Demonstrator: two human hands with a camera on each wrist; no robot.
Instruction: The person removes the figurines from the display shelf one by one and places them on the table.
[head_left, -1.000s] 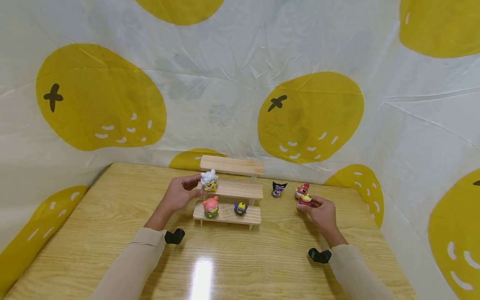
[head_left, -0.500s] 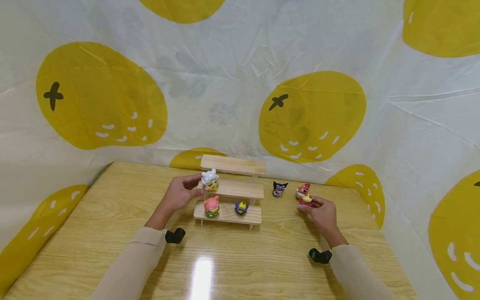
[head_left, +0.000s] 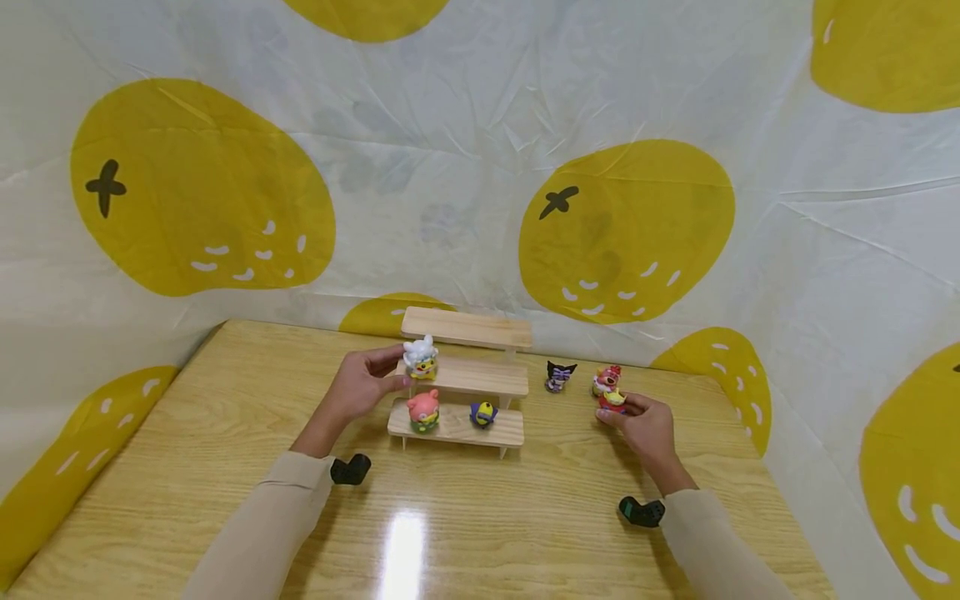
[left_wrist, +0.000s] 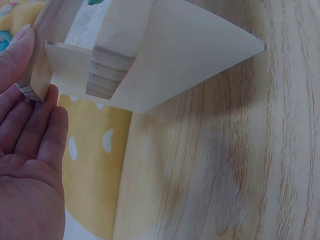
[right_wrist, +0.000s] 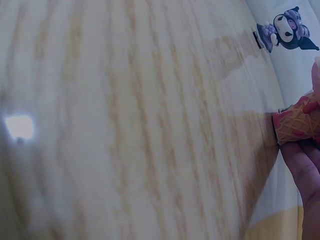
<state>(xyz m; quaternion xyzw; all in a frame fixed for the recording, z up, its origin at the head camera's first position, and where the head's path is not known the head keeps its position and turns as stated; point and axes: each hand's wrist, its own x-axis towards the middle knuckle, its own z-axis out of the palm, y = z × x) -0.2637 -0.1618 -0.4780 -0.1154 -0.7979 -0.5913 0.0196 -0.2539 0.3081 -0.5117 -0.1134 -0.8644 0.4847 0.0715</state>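
My left hand point(head_left: 362, 385) pinches a figurine in a white fluffy hat point(head_left: 421, 358) at the left end of the stand's middle shelf point(head_left: 472, 376). In the left wrist view, the thumb point(left_wrist: 15, 57) is beside the figurine's yellow body point(left_wrist: 17, 19), with fingertips against the shelf end point(left_wrist: 37, 82). My right hand point(head_left: 647, 429) grips a red-and-yellow figurine point(head_left: 613, 402) low over the table. A red bear figurine point(head_left: 607, 380) is just behind it. A waffle-patterned base point(right_wrist: 295, 125) shows at the right fingers; which figurine owns it I cannot tell.
A pink figurine point(head_left: 423, 411) and a blue-and-yellow figurine point(head_left: 483, 414) stand on the bottom shelf point(head_left: 453, 429). Above is the top shelf point(head_left: 467, 327). A black-hooded figurine point(head_left: 558, 377) stands on the table point(head_left: 480, 517) to the right. Patterned cloth point(head_left: 450, 183) hangs behind.
Both hands keep nearly the same place and hold on their figurines. The head view has shifted very slightly; the figurines and stand otherwise look unmoved.
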